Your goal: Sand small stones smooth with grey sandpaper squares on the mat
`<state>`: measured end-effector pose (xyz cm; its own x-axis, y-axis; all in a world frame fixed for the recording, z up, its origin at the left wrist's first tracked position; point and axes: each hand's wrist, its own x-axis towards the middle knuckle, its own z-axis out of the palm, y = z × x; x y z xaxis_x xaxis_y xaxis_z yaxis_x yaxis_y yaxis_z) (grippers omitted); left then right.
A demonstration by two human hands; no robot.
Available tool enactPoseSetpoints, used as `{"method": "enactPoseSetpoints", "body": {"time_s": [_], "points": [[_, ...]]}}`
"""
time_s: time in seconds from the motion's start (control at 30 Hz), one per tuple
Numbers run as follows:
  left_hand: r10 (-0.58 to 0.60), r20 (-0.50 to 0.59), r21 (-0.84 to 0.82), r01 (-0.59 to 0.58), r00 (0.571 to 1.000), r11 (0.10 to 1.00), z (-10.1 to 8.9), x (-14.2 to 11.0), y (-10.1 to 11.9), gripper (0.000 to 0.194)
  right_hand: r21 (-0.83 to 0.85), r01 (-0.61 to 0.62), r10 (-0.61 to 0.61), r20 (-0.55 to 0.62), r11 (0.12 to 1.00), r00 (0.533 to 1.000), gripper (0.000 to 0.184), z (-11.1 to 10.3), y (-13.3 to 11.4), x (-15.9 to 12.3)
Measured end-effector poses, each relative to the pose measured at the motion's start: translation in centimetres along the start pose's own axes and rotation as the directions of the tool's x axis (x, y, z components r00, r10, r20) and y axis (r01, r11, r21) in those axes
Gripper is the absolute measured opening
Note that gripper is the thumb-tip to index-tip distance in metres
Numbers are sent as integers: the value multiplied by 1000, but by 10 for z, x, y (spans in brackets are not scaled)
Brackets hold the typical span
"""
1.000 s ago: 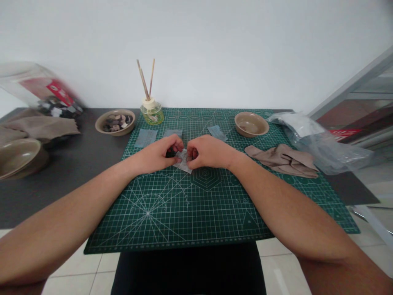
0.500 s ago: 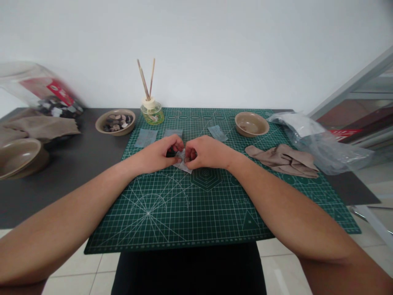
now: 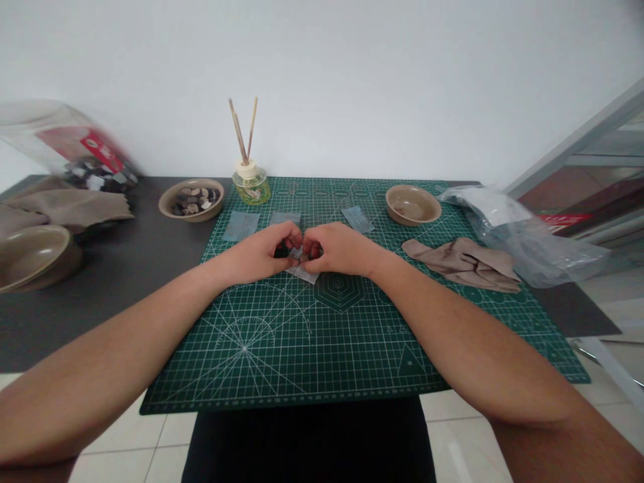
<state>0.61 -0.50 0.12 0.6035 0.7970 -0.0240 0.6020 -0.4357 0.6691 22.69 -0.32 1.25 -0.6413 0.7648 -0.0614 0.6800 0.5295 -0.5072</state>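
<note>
Both hands meet at the middle of a green cutting mat (image 3: 322, 335). My left hand (image 3: 261, 251) and my right hand (image 3: 339, 249) pinch a small grey-white piece of cloth or paper (image 3: 302, 267) between their fingertips, fingers curled tight. A small dark object shows between the fingers, too hidden to name. Three small grey-blue rectangular pieces (image 3: 240, 225) lie on the mat just beyond the hands.
A reed diffuser (image 3: 250, 184) stands at the mat's far edge. A bowl of mixed stones (image 3: 192, 198) sits at its left, an empty tan bowl (image 3: 412, 204) at right. Beige cloth (image 3: 463, 263) and a plastic bag (image 3: 518, 231) lie right. Another bowl (image 3: 30, 255), cloth and a jar at far left.
The hands have drawn slightly closer together, folding the small piece tighter between the fingertips. Nothing else has moved.
</note>
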Motion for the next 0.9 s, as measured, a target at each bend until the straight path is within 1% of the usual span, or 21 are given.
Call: {"method": "enactPoseSetpoints", "body": {"time_s": [0.1, 0.2, 0.3, 0.5, 0.67, 0.8, 0.9], "points": [[-8, 2, -1, 8, 1000, 1000, 0, 0, 0, 26, 0, 13, -13, 32, 1000, 999, 12, -2, 0, -1], [-9, -2, 0, 9, 1000, 1000, 0, 0, 0, 27, -13, -3, 4, 51, 1000, 999, 13, -5, 0, -3], [-4, -6, 7, 4, 1000, 1000, 1, 1, 0, 29, -14, -26, 27, 41, 1000, 999, 13, -6, 3, -3], [-11, -1, 13, 11, 1000, 1000, 1, 1, 0, 28, 48, -31, 31, -3, 998, 1000, 14, -2, 5, -1], [-18, 6, 17, 18, 1000, 1000, -1, 0, 2, 27, 42, -16, 16, 10, 999, 1000, 15, -2, 3, -1], [-22, 9, 9, 22, 1000, 1000, -1, 0, 2, 28, 61, -2, 0, 42, 998, 999, 11, -4, 3, -2], [-18, 6, 16, 17, 1000, 1000, 0, 1, 0, 29, 47, -14, 12, 48, 999, 999, 11, -5, 5, -2]]}}
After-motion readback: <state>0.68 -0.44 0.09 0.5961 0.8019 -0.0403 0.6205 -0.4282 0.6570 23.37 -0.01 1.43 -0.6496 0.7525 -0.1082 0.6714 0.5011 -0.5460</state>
